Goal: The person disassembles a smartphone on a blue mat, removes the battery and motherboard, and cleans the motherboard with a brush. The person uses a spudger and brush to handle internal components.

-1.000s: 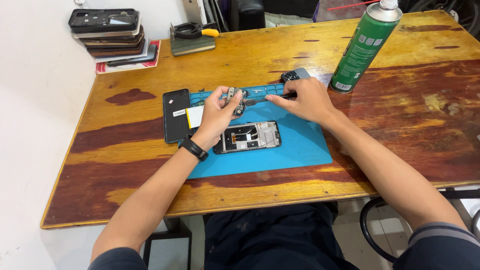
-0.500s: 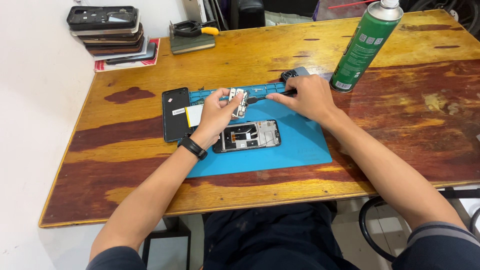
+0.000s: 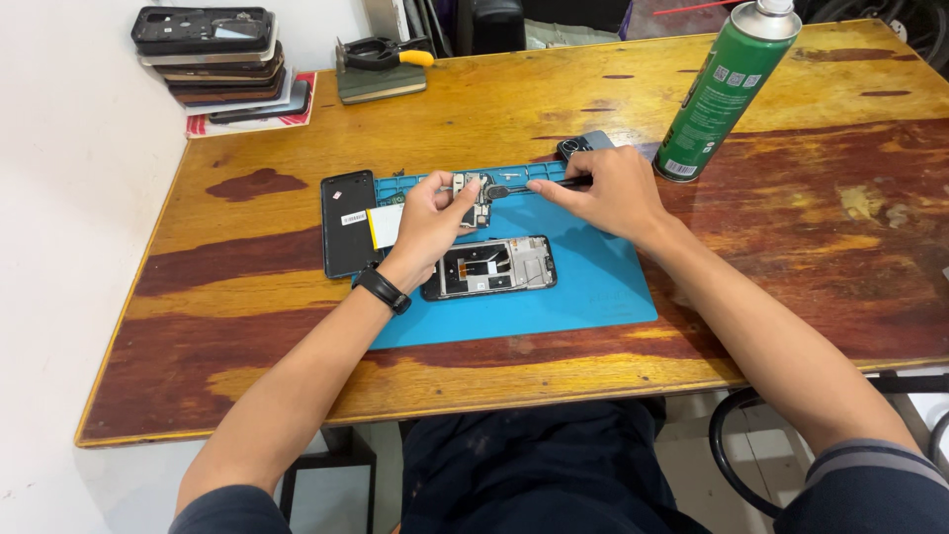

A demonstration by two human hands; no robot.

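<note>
A phone repair workshop is showing: blue work mat [image 3: 583, 282], opened phone [image 3: 489, 267], stacked phones [image 3: 222, 59], spray can [image 3: 727, 89].

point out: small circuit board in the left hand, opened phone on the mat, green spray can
circuit board [image 3: 477, 187], head view: bare part beside the fingertips.
opened phone [image 3: 491, 266], head view: middle of its exposed inside.
green spray can [image 3: 722, 94], head view: middle of the green body.

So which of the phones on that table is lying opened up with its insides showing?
The black opened phone frame on the blue mat; the black phone beside it lies closed, others sit stacked far off.
</note>
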